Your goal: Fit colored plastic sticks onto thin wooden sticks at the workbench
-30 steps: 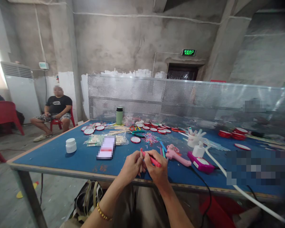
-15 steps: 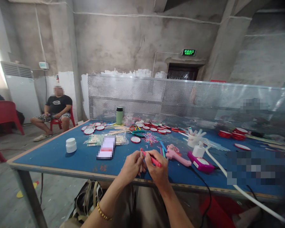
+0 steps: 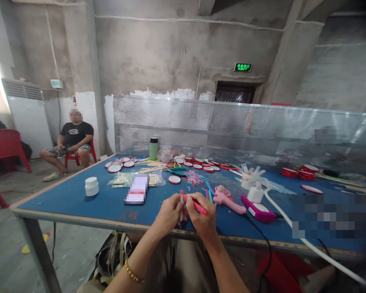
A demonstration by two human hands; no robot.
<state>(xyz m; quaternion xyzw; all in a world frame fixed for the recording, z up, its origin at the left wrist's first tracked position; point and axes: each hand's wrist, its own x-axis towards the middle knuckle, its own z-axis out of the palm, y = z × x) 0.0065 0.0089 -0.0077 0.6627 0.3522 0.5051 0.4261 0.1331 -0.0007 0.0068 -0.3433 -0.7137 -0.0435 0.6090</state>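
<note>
My left hand (image 3: 168, 213) is closed around a thin wooden stick (image 3: 181, 203) that stands upright just above the near edge of the blue table (image 3: 79, 199). Touching it, my right hand (image 3: 203, 217) grips a red pen (image 3: 197, 205) whose tip points at the stick. A gold bracelet (image 3: 132, 274) circles my left wrist. A pink glue gun (image 3: 228, 199) and a magenta device (image 3: 259, 211) lie to the right of my hands.
A white jar (image 3: 92, 186), a bag of sticks (image 3: 131, 179), a green bottle (image 3: 153, 149) and several red-rimmed discs (image 3: 118, 166) lie on the table. A perforated metal screen (image 3: 232, 126) stands behind. A person sits on a red chair (image 3: 76, 156) at left. A white hose (image 3: 311, 244) crosses right.
</note>
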